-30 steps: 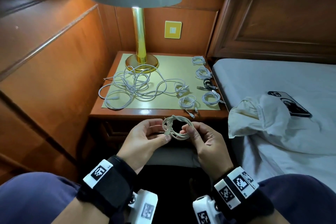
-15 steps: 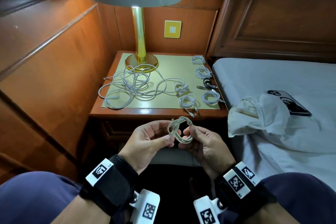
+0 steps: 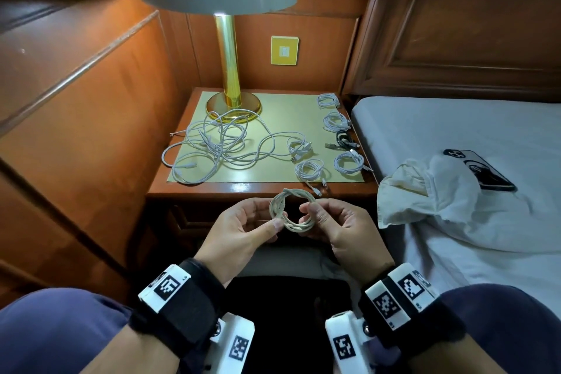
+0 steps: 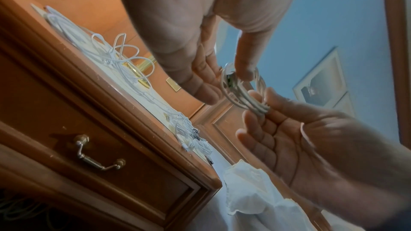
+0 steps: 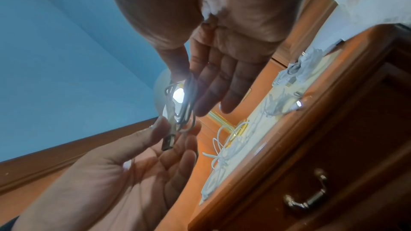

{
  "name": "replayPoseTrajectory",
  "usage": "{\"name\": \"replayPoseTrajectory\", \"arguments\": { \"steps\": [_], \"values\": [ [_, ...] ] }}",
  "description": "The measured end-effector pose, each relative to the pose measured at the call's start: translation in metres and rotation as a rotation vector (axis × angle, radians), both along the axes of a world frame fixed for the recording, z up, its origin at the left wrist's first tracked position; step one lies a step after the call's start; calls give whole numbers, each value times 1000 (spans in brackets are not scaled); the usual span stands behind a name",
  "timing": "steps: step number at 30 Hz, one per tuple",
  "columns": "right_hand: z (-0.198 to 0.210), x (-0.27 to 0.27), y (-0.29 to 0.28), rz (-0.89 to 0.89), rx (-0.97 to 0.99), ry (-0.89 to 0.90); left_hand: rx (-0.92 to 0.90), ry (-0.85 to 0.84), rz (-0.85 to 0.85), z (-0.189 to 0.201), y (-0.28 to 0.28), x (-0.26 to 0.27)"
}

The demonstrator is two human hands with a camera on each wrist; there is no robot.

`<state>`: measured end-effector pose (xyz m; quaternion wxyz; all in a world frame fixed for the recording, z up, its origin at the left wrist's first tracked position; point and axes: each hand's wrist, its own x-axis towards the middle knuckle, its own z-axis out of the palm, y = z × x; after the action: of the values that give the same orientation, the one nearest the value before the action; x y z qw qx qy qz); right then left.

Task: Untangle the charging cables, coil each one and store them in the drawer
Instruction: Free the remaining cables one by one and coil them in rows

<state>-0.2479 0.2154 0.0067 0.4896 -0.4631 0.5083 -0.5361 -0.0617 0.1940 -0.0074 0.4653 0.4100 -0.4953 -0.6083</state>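
Head view: both hands raised in front of the wooden bedside worktop (image 3: 261, 188).
Held item: small round coil of white charging cable (image 3: 293, 210), between the hands.
Left hand (image 3: 243, 234): thumb and fingers pinch the coil's left rim.
Right hand (image 3: 340, 231): pinches the right rim.
Closed wooden drawer (image 4: 98, 148): below and ahead of the coil.
Tangled white cables (image 3: 218, 146): on the worktop, left.
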Motion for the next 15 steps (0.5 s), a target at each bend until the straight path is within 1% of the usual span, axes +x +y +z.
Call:
{"name": "replayPoseTrajectory", "arguments": {
  "steps": [5,8,12,15],
  "values": [
    [24,-2,-6,15,-8,80,32,77,71,21,5,0],
    [41,-5,-8,-38,-14,64,38,65,115,43,0,4],
    [68,-18,-13,-126,-16,-22,-35,-134,103,77,-14,8],
    [82,-31,-27,-208,7,-72,-93,-231,58,101,-32,2]
  ]
}}
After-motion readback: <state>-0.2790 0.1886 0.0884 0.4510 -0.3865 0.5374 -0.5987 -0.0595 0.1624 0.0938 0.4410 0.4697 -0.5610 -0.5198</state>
